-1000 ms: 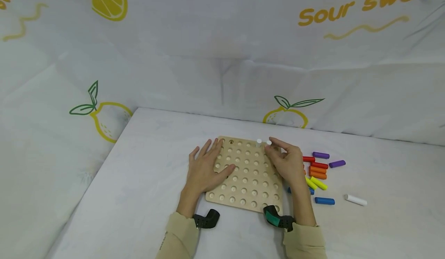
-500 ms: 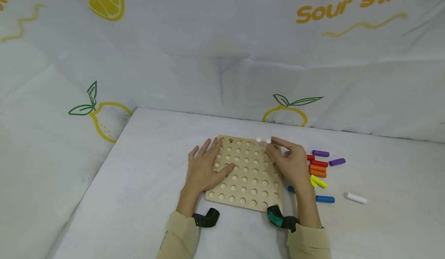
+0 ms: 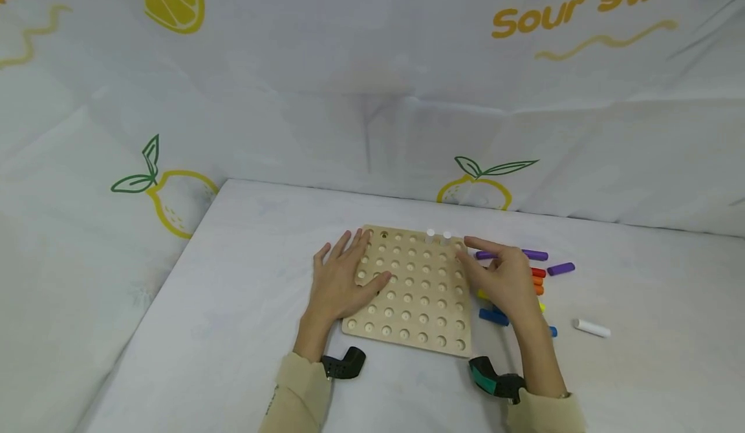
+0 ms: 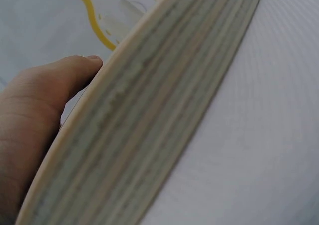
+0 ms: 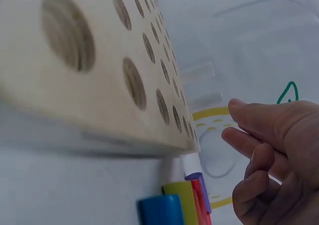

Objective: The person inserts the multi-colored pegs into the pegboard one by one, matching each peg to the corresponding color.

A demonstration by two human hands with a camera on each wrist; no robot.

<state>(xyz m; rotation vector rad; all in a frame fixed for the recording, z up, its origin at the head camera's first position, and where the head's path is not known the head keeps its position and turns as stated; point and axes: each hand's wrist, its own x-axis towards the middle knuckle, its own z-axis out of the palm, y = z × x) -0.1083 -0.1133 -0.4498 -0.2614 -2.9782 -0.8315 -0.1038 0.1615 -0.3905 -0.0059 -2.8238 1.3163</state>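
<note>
A square wooden pegboard (image 3: 398, 304) with rows of round holes lies on the table. Two white pegs (image 3: 447, 236) stand upright near its far right corner; the right wrist view shows them as pale white pegs (image 5: 207, 100). My left hand (image 3: 336, 285) rests spread on the board's left side, and its thumb (image 4: 45, 93) shows beside the layered board edge (image 4: 149, 100). Just right of the pegs, my right hand (image 3: 507, 281) is off the board's edge. Its thumb and index finger are apart with nothing between them, while the other fingers curl in.
Right of the board lie loose purple (image 3: 561, 269), red (image 3: 538, 273), orange (image 3: 538, 285), yellow and blue pegs (image 3: 493, 317), partly behind my right hand. A white peg (image 3: 592, 327) lies alone farther right. A white printed cloth (image 3: 291, 97) hangs behind the table.
My right hand has let go of the right-hand white peg and drawn away to the right. That peg stays upright in the board. My left hand keeps its place.
</note>
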